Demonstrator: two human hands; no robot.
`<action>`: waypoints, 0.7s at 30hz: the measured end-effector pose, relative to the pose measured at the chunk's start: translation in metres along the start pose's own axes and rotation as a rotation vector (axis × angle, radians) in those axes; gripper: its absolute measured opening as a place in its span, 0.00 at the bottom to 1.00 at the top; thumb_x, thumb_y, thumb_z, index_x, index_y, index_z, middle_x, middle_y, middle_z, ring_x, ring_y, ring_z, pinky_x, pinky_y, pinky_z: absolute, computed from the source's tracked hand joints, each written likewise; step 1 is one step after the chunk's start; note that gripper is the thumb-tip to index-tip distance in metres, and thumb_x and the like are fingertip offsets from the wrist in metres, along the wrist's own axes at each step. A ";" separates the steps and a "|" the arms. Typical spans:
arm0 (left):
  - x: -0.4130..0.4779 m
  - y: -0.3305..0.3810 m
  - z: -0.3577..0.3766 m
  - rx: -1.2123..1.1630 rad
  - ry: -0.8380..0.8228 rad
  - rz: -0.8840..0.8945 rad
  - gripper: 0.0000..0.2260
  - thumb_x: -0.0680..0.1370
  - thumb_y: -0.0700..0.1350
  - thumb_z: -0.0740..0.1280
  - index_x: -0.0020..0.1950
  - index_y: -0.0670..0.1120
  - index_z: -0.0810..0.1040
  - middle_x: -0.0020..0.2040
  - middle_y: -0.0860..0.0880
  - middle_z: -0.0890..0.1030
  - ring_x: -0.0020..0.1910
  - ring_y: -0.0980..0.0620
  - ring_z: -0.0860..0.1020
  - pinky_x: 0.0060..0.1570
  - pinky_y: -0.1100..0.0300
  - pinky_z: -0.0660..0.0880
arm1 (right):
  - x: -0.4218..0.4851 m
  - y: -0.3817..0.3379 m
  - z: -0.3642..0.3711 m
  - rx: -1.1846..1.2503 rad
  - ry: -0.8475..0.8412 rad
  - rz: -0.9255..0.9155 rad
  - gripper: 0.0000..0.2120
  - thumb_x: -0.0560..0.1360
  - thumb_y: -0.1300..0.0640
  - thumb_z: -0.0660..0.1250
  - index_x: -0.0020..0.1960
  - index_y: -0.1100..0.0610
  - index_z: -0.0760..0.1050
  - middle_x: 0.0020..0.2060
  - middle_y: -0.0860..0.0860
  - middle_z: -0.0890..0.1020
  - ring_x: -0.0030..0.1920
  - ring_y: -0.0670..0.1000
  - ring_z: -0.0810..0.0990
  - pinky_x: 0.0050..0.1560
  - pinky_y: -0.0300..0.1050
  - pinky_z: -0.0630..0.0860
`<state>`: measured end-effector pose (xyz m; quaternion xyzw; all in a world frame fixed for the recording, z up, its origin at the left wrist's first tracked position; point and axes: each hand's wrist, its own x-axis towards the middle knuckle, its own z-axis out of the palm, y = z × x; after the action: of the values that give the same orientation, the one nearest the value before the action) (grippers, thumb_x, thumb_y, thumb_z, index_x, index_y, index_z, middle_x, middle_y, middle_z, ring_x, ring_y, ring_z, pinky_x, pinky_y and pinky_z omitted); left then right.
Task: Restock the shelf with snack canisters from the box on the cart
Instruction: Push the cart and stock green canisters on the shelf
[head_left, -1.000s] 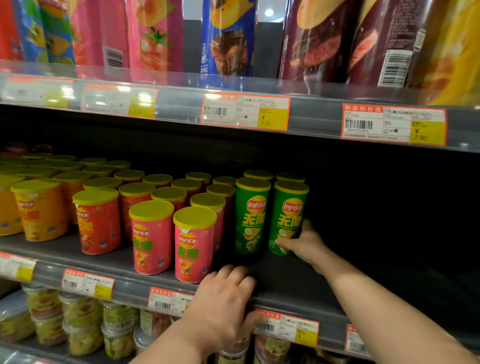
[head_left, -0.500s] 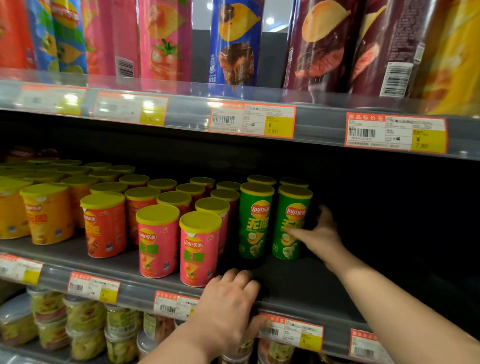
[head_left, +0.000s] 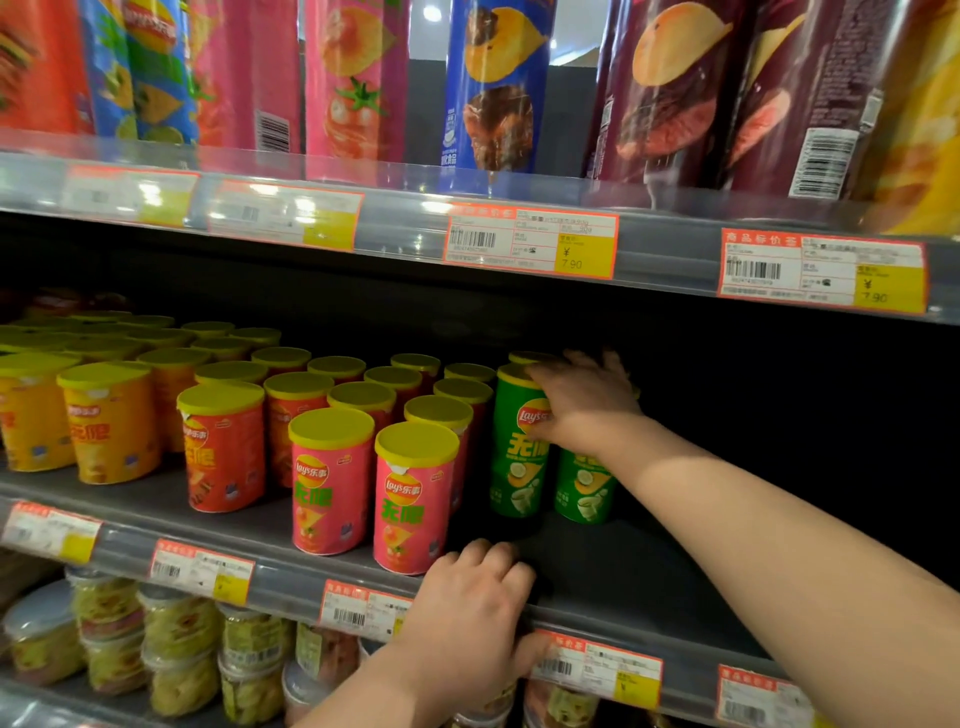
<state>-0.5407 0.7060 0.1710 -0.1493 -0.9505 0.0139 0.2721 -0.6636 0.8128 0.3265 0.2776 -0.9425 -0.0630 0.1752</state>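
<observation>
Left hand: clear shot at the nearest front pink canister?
Probably yes. The left hand holds the shelf edge just right of that pink canister, with only bare shelf between them; it would have to let go first.

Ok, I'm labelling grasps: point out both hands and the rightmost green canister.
left hand (head_left: 467, 608), head view, back of hand, gripping shelf edge (head_left: 628, 631).
right hand (head_left: 582, 410), head view, back of hand.
rightmost green canister (head_left: 584, 491), head view, lower label.

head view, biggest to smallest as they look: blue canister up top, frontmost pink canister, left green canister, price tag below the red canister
1. blue canister, even cropped
2. frontmost pink canister and left green canister look alike; pink is nearer, unranked
3. price tag
</observation>
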 end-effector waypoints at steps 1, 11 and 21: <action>-0.001 0.001 0.001 0.005 -0.001 -0.006 0.23 0.66 0.68 0.56 0.43 0.54 0.81 0.42 0.54 0.81 0.38 0.53 0.80 0.32 0.64 0.76 | 0.002 0.000 0.000 -0.007 -0.004 0.011 0.33 0.72 0.43 0.68 0.73 0.47 0.61 0.72 0.50 0.68 0.73 0.55 0.60 0.72 0.58 0.49; 0.002 0.000 0.003 -0.006 0.030 -0.017 0.24 0.65 0.68 0.55 0.42 0.54 0.82 0.42 0.55 0.82 0.37 0.54 0.80 0.32 0.65 0.76 | 0.019 -0.003 0.008 -0.087 0.022 0.056 0.31 0.72 0.45 0.69 0.71 0.50 0.63 0.68 0.52 0.72 0.67 0.56 0.70 0.65 0.53 0.63; 0.002 0.000 0.002 -0.021 0.015 -0.034 0.24 0.63 0.68 0.54 0.41 0.54 0.81 0.41 0.55 0.81 0.37 0.54 0.80 0.31 0.64 0.76 | -0.006 0.024 0.012 0.248 0.206 0.250 0.47 0.68 0.38 0.71 0.77 0.47 0.48 0.76 0.53 0.56 0.75 0.59 0.55 0.73 0.58 0.54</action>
<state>-0.5437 0.7069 0.1702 -0.1362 -0.9509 -0.0019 0.2778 -0.6756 0.8363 0.3185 0.1830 -0.9473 0.1044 0.2414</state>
